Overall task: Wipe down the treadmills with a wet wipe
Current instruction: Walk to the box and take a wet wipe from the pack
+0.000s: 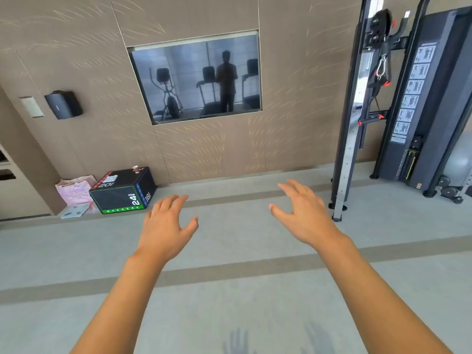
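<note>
My left hand [167,226] and my right hand [304,213] are stretched out in front of me over the grey floor, palms down, fingers straight and spread. Neither holds anything, and no wet wipe is in sight. Treadmills appear only as dark reflections in the wall screen [196,77], along with an elliptical trainer and a standing person's silhouette.
A black plyo box [122,191] with a small red cup [136,169] on top stands against the wall at left, beside a pink bag [74,190] and a scale [75,210]. A cable machine [398,103] stands at right. A black dispenser [63,104] hangs on the wall.
</note>
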The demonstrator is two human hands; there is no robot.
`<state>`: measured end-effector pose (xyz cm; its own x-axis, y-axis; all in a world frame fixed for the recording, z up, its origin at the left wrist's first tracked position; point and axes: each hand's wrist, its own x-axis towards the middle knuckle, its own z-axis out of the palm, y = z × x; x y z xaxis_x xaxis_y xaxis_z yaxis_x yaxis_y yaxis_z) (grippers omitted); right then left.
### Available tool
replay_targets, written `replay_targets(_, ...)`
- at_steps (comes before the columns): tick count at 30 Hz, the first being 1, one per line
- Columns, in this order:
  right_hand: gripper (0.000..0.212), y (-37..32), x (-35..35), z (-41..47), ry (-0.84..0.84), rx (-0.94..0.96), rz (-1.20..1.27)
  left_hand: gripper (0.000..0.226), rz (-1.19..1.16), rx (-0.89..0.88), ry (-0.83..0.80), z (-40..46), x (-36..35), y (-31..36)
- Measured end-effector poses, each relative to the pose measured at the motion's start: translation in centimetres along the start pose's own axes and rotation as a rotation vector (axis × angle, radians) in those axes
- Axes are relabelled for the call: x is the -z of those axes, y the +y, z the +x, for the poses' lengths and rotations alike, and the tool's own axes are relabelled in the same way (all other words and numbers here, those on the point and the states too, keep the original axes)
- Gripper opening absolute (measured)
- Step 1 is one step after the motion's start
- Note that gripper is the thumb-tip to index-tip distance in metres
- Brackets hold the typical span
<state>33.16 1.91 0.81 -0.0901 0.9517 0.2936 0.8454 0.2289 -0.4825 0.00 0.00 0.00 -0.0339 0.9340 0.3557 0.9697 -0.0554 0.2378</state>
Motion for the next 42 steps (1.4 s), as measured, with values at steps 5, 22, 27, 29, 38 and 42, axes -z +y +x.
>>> replay_targets(5, 0.068, 0.3, -1.7, -0.2, -0.016, 0.014, 0.014, 0.081, -0.012, 0.012, -0.017, -0.9, -1.3, -0.3)
replay_targets(22, 0.064, -4.2, -13.7, 4.5, -0.122, -0.028, 0.027, 0.071, -0.159, 0.088, -0.026, 1.4, -6.4, -10.5)
replay_targets(27, 0.062, -7.9, -17.9, 8.5, -0.132, -0.021, 0.020, 0.067, -0.215, 0.101, -0.038, 4.6, -7.6, -16.0)
replay_targets(29, 0.061, -9.3, -19.7, 9.9, -0.143, -0.016, 0.019, 0.064, -0.258, 0.109, -0.050, 5.7, -8.1, -18.1)
replay_targets(38, 0.059, -15.4, -27.2, 15.0, -0.185, -0.017, 0.043, 0.064, -0.325, 0.125, -0.062, 9.2, -8.9, -27.2)
replay_targets(42, 0.058, -18.4, -30.3, 16.5, -0.208, -0.004, 0.056, 0.065, -0.348, 0.156, -0.051, 9.8, -9.2, -31.2)
